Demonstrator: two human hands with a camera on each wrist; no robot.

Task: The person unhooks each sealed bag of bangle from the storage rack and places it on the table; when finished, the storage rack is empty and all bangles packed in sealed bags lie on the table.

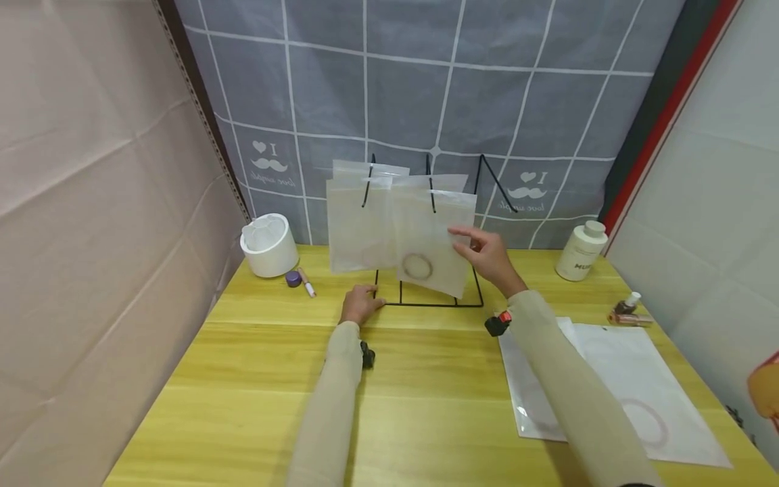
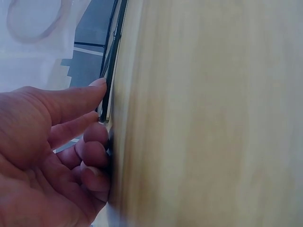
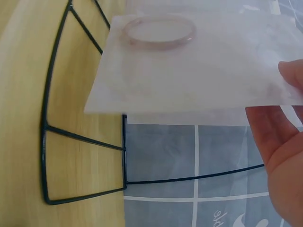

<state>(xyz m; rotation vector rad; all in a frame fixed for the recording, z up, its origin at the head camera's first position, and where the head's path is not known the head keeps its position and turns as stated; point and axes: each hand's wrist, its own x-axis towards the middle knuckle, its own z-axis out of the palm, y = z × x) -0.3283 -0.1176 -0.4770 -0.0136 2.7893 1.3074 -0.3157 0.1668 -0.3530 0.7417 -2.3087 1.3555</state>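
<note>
A black wire rack (image 1: 438, 306) stands on the table, with frosted plastic bags hanging in two stacks from its hooks. My left hand (image 1: 360, 304) is at the front left corner of the rack's base; in the left wrist view its thumb and forefinger pinch the black rod (image 2: 111, 66). My right hand (image 1: 489, 258) holds the right edge of the front right bag (image 1: 438, 230) between thumb and fingers. Through that bag shows a thin brownish ring, perhaps a bracelet (image 3: 161, 33), near its bottom. The front left bag (image 1: 359, 230) hangs beside it, overlapping it in the head view.
At the back left are a white round container (image 1: 270, 253), a purple-lidded jar (image 1: 293, 279) and a small pink-and-white tube (image 1: 307, 283). A white bottle (image 1: 581, 250) and small cosmetic bottles (image 1: 629, 312) stand or lie right. Flat plastic bags (image 1: 639, 379) lie under my right forearm.
</note>
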